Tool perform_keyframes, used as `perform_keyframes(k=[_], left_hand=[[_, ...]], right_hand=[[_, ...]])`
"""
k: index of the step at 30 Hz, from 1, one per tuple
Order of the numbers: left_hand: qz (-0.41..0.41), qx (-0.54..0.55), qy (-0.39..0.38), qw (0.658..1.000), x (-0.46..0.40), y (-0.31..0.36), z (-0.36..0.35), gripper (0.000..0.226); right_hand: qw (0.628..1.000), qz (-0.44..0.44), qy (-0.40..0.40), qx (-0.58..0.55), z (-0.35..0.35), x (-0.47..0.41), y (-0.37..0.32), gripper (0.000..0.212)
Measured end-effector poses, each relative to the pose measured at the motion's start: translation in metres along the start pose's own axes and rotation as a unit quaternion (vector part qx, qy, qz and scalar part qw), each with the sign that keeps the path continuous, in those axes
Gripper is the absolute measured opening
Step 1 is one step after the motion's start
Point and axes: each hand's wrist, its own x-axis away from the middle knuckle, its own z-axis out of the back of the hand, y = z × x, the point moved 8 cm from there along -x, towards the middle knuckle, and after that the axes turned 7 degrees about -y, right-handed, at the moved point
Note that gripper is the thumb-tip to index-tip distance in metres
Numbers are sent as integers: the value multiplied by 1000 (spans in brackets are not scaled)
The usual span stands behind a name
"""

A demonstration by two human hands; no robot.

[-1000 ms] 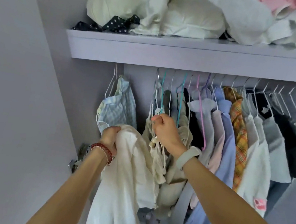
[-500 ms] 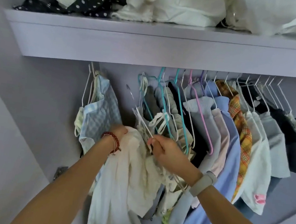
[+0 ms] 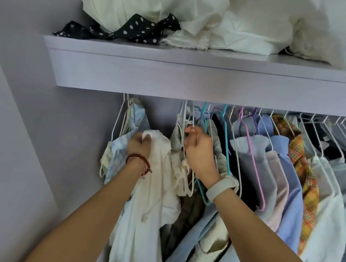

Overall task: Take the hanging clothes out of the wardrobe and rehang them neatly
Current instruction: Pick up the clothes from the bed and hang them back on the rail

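Observation:
A row of clothes on wire hangers hangs under a lilac shelf. My left hand grips the top of a cream white garment that hangs down below it. My right hand pinches a white hanger with a cream strappy top among the leftmost clothes of the main bunch. A pale blue checked garment hangs alone to the left, behind my left hand. To the right hang blue, pink, plaid, white and dark shirts.
White bedding and a black polka-dot cloth are piled on the shelf above. The lilac wardrobe side wall stands close on the left. Teal and pink hangers crowd the rail next to my right hand.
My right hand has risen with the white hanger toward the rail after dipping lower. My left hand has kept hold of the cream garment and lifted slightly. The view tilted up.

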Motion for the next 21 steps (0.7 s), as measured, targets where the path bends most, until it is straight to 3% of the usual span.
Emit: perform_keyframes(k=[4,7,13,18,21], left_hand=[[-110,80,32,990,-23,37,-13,22],[-129,115,15,985,-47,47,-24,26],[-46,-80,-156,983,-71,-12,-77,58],[27,-160,-213,963,-50,-78,-87,73],[53,-258,-239,935,-36,-106,-81,73]], right_hand=[[999,23,23,25,3,-20,5,25],[998,13,35,47,1,-31,16,25],[990,-73,-35,114,-17,-46,47,24],[982,-115,-15,146,-19,-30,62,24],[981,-121,1,152,-17,-28,64,27]])
